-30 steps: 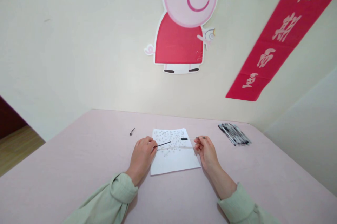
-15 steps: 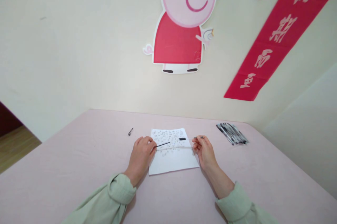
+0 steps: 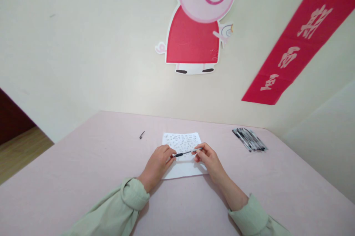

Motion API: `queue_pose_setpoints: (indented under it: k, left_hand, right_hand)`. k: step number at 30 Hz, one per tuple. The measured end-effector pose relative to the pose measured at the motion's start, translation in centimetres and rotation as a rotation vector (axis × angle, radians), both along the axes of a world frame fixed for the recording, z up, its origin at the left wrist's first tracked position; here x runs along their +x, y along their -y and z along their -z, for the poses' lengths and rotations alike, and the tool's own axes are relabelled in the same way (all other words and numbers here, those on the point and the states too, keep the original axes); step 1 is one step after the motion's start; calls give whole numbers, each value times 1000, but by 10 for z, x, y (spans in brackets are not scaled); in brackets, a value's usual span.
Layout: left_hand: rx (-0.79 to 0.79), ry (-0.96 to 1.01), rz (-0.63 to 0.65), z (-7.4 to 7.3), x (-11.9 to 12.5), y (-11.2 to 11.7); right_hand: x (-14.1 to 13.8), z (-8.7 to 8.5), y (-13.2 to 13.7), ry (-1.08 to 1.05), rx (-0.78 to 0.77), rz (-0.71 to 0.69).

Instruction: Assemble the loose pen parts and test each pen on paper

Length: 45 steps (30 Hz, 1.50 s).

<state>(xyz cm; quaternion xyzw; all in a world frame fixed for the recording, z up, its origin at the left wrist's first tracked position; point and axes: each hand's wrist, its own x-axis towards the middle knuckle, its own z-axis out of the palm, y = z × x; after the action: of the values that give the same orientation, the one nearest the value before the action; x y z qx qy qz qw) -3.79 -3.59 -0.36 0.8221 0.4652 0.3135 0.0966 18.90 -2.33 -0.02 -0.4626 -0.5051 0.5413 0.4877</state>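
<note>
Both my hands rest over a white sheet of paper (image 3: 183, 140) covered with small handwriting, lying on a pink table (image 3: 91, 169). My left hand (image 3: 159, 162) pinches the left end of a slim pen (image 3: 185, 152), and my right hand (image 3: 206, 158) pinches its right end. The pen lies level between them, just above the paper, and its black grip section shows near my left fingers. Pale green sleeves cover both forearms.
A small black pen cap (image 3: 142, 134) lies on the table to the left of the paper. A heap of several black pens (image 3: 249, 140) sits at the back right. A wall with a cartoon pig cutout (image 3: 198, 25) and a red banner (image 3: 296, 43) stands behind the table.
Earlier my hands were apart, the left holding a thin black refill and the right a clear pen barrel. Now they have come together and the parts form one pen.
</note>
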Motion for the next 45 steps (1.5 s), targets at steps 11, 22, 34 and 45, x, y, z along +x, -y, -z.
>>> queue_pose_setpoints:
  k: [11, 22, 34, 45]
  left_hand:
    - [-44, -48, -51, 0, -2, 0]
    - [-19, -21, 18, 0, -3, 1]
    - [-47, -63, -18, -2, -1, 2]
    - [-78, -71, -8, -4, -2, 2]
  right_hand:
    - [4, 2, 0, -9, -56, -3]
    - [6, 2, -2, 331, 60, 27]
    - [7, 0, -2, 264, 44, -46]
    - [8, -1, -3, 181, 33, -68]
